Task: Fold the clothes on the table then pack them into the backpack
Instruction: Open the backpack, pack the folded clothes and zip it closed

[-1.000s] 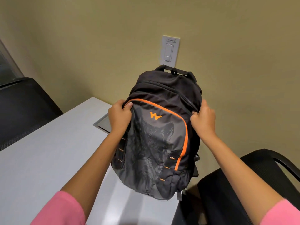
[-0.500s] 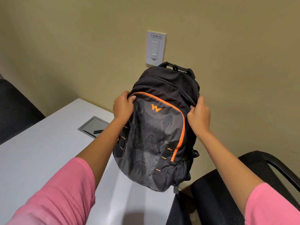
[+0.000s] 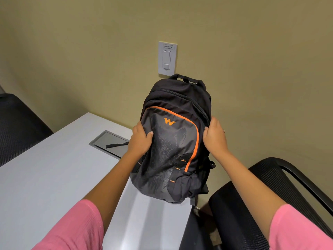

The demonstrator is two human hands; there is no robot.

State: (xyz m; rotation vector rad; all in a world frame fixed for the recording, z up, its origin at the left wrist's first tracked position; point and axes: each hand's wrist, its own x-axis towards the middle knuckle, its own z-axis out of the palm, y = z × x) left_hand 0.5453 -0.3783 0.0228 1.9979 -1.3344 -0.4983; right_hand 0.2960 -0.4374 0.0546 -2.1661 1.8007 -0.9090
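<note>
A black and grey backpack (image 3: 177, 138) with orange piping and an orange logo stands upright at the right end of the white table (image 3: 45, 177), its zippers shut. My left hand (image 3: 141, 139) grips its left side, thumb on the front panel. Gripping the right side is my right hand (image 3: 214, 136). The bag's bottom rests at the table's right edge. No clothes are in view.
A grey cable hatch (image 3: 111, 143) with a black strap lies in the table just left of the backpack. A black mesh chair (image 3: 270, 204) stands at the right, another (image 3: 16, 127) at the far left. A wall switch (image 3: 166, 59) is behind the bag.
Both hands have slid a little lower on the backpack's sides, and the bag has settled down onto the table's right end. My view has swung, showing more of the hatch.
</note>
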